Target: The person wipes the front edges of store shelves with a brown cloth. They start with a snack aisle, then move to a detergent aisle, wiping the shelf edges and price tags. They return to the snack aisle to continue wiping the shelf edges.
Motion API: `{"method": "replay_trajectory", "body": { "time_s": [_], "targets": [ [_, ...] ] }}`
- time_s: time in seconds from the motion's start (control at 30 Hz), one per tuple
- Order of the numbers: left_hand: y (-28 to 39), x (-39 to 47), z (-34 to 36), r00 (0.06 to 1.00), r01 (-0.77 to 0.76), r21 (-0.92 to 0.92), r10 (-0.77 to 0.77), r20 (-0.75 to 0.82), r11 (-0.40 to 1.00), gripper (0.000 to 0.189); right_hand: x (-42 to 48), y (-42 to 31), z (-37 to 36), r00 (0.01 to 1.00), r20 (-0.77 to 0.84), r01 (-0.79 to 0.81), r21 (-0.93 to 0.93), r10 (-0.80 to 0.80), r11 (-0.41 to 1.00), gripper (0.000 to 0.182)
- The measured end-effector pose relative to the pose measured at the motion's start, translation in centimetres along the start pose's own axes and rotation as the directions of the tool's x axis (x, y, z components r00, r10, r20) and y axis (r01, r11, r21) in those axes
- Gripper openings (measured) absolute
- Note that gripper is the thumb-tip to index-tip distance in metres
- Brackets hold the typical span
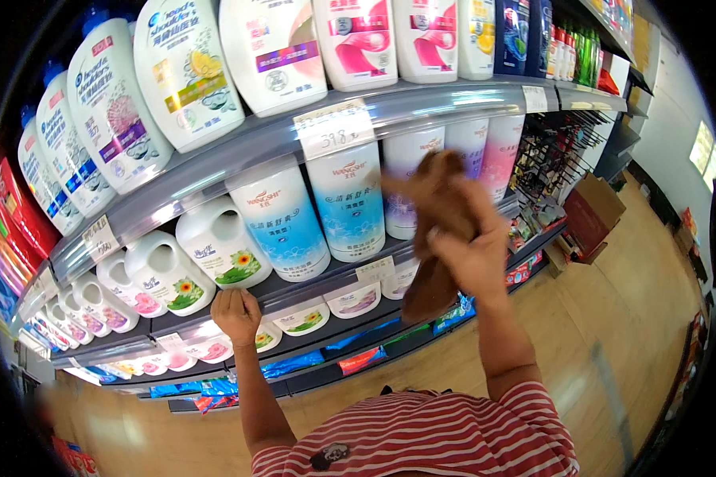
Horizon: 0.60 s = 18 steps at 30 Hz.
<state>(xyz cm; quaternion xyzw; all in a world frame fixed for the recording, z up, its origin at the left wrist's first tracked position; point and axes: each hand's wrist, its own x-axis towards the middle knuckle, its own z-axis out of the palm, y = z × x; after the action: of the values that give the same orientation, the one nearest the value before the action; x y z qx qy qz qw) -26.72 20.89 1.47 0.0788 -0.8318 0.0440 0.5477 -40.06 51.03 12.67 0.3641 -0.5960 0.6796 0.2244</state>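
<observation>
In my right hand (474, 244) is a brown cloth (438, 256), bunched and hanging down, blurred. It is in front of a purple-and-white body wash bottle (401, 217) on the middle shelf. My left hand (237, 313) is curled with its knuckles at the front edge of that shelf (310, 313), just below a white jug with a flower label (227, 241). Between the hands stand two blue-and-white body wash bottles (286, 220) (346, 203), upright side by side.
Large shampoo bottles (185, 77) line the upper shelf, whose rail carries a handwritten price tag (334, 128). Lower shelves hold more jugs and colourful packets (361, 361). A cardboard box (593, 208) stands at the right, beyond racks of small goods (561, 149).
</observation>
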Motion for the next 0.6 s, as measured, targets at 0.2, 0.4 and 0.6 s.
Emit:
{"method": "replay_trajectory", "body": {
  "time_s": [0.2, 0.4, 0.6],
  "targets": [
    [-0.3, -0.2, 0.3, 1.0, -0.012, -0.004, 0.012, -0.01, 1.0, 0.021, 8.6, 0.2, -4.7, 0.907, -0.406, 0.047, -0.16, -0.109, 0.986, 0.047],
    [0.0, -0.1, 0.5, 1.0, -0.01, -0.025, 0.01, -0.018, 1.0, 0.02, 9.9, 3.1, -3.7, 0.93, -0.273, 0.038, -0.595, -0.247, 0.803, 0.05],
    [-0.3, -0.2, 0.1, 1.0, -0.007, 0.005, 0.007, 0.001, 1.0, 0.019, 4.7, 1.9, 0.4, 0.932, 0.198, 0.355, -0.341, -0.302, 0.871, 0.05]
  ]
}}
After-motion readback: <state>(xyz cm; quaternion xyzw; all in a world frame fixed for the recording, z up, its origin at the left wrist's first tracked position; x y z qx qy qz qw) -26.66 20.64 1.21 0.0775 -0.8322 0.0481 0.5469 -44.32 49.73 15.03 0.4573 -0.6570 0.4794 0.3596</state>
